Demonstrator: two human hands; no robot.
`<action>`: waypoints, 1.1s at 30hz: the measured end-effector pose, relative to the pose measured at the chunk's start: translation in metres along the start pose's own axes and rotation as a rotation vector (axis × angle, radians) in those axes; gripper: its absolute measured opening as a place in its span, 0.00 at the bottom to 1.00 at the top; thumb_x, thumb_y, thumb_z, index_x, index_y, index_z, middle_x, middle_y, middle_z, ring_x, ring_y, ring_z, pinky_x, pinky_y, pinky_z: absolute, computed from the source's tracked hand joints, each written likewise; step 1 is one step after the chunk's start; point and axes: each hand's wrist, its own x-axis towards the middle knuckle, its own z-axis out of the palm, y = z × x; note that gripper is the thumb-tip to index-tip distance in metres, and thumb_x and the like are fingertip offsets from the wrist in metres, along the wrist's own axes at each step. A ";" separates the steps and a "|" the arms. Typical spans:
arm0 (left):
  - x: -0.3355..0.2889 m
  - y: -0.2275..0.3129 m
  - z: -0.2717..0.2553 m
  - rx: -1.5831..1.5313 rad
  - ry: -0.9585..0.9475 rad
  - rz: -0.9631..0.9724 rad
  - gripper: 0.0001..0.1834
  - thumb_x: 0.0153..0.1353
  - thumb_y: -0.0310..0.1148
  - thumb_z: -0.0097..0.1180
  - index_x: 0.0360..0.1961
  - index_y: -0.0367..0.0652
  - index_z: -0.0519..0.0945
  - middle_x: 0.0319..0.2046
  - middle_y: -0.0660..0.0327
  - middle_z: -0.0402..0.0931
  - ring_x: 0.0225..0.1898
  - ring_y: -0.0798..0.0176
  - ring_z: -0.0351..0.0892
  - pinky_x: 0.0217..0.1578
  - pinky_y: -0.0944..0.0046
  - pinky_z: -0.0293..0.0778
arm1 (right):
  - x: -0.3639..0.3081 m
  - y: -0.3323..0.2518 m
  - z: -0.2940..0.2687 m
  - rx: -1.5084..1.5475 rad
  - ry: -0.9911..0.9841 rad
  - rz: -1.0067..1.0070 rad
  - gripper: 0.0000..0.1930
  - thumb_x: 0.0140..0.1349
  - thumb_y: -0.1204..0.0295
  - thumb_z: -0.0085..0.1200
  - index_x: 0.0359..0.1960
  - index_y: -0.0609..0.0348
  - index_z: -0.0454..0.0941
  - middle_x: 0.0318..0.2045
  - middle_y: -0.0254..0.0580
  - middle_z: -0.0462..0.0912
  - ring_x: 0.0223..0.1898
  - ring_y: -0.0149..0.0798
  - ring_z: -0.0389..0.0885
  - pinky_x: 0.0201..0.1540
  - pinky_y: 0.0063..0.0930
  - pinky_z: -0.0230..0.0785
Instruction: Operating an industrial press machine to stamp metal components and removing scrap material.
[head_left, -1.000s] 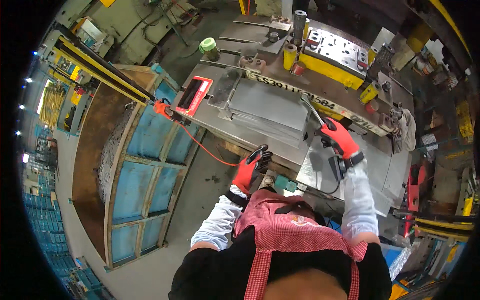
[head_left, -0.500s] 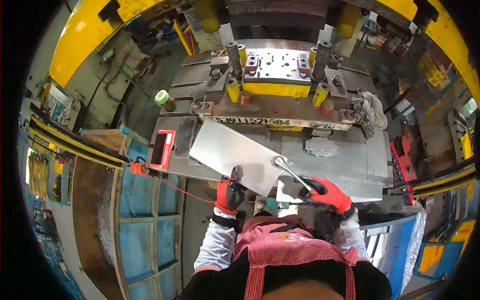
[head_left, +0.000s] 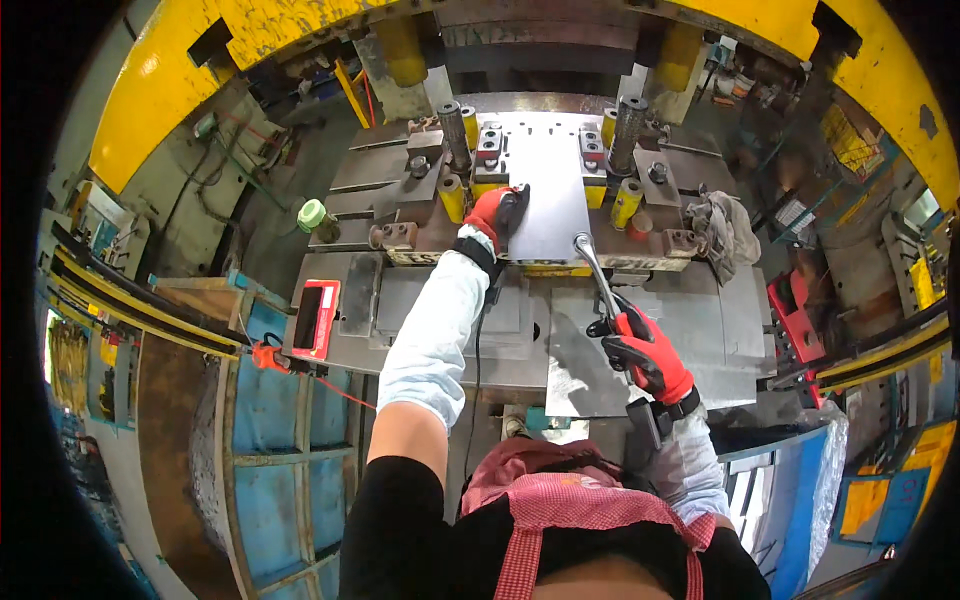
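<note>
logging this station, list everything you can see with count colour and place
metal sheet: one, grey, flat on the die, under the left hand
hook tool: one, silver, its tip at the sheet's near edge
guide posts: two, dark grey, either side of the die
press frame: one, yellow, arching over the top
control box: one, red, left on the press table
rag: one, grey, right of the die
left hand: red and black glove, on the sheet's left edge
right hand: red and black glove, gripping the hook tool
</note>
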 end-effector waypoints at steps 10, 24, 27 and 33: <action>-0.087 0.041 0.014 -1.814 0.021 -0.421 0.23 0.64 0.48 0.38 0.53 0.46 0.68 0.43 0.55 0.75 0.38 0.59 0.77 0.37 0.61 0.75 | 0.018 -0.011 -0.016 -0.010 -0.056 -0.004 0.25 0.55 0.74 0.51 0.55 0.61 0.62 0.24 0.30 0.66 0.22 0.24 0.65 0.24 0.19 0.60; -0.094 0.074 0.035 -1.870 0.146 -0.465 0.22 0.62 0.43 0.41 0.46 0.32 0.67 0.33 0.42 0.75 0.30 0.46 0.78 0.34 0.51 0.77 | 0.004 0.003 -0.016 -0.007 0.124 -0.043 0.17 0.56 0.72 0.50 0.49 0.57 0.68 0.22 0.29 0.70 0.17 0.22 0.65 0.18 0.17 0.58; -0.094 0.082 0.029 -1.834 0.192 -0.548 0.20 0.62 0.41 0.41 0.45 0.34 0.68 0.34 0.45 0.76 0.29 0.48 0.78 0.33 0.53 0.78 | -0.032 0.037 -0.042 0.103 0.288 -0.093 0.25 0.56 0.72 0.50 0.56 0.55 0.62 0.25 0.31 0.73 0.18 0.22 0.66 0.18 0.18 0.60; -0.087 0.088 0.033 -1.755 0.235 -0.557 0.24 0.61 0.46 0.41 0.44 0.33 0.67 0.30 0.42 0.75 0.23 0.47 0.77 0.29 0.53 0.77 | -0.073 0.141 -0.148 -0.004 0.603 -0.186 0.16 0.55 0.72 0.51 0.46 0.55 0.68 0.26 0.31 0.73 0.19 0.24 0.68 0.18 0.19 0.62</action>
